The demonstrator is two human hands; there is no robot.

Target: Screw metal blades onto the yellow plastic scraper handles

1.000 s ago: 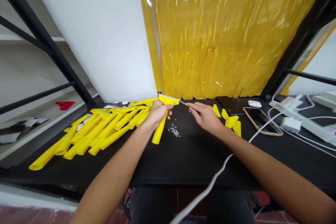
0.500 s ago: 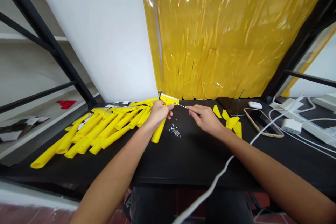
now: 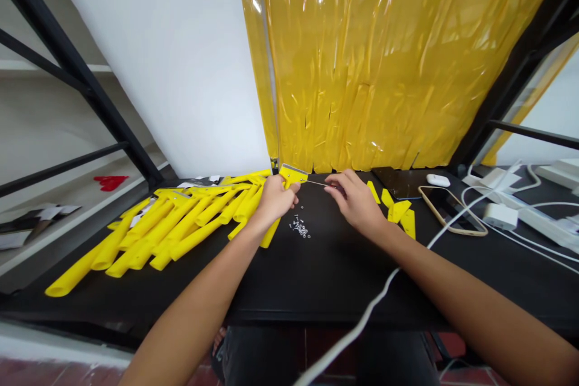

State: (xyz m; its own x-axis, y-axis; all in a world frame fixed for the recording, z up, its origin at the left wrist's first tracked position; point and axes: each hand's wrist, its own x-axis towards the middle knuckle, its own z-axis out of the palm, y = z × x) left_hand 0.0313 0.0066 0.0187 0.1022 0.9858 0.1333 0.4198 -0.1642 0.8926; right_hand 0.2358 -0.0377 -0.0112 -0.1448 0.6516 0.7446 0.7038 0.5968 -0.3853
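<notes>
My left hand [image 3: 277, 198] is closed around a yellow scraper [image 3: 294, 175], a wide flat head with a pale metal strip on its top edge and a tubular handle that shows below my hand. My right hand [image 3: 351, 198] pinches a thin screwdriver [image 3: 318, 183]; its handle is mostly hidden by my fingers. The shaft's tip meets the right side of the scraper head, at a screw too small to make out. On the black table [image 3: 335, 277], below and between my hands, lies a small heap of screws and nuts [image 3: 300, 227].
Several yellow scrapers [image 3: 181, 223] lie piled on the left. Loose yellow plates [image 3: 398, 211], a phone [image 3: 452, 210], a dark tablet-like slab [image 3: 395, 183], a white earbud case [image 3: 438, 180] and a power strip [image 3: 538, 208] are on the right. A white cable [image 3: 375, 307] crosses in front.
The scraper head has tilted a little in my left hand. My right hand has shifted slightly right and its fingers have changed position on the screwdriver, thumb lower.
</notes>
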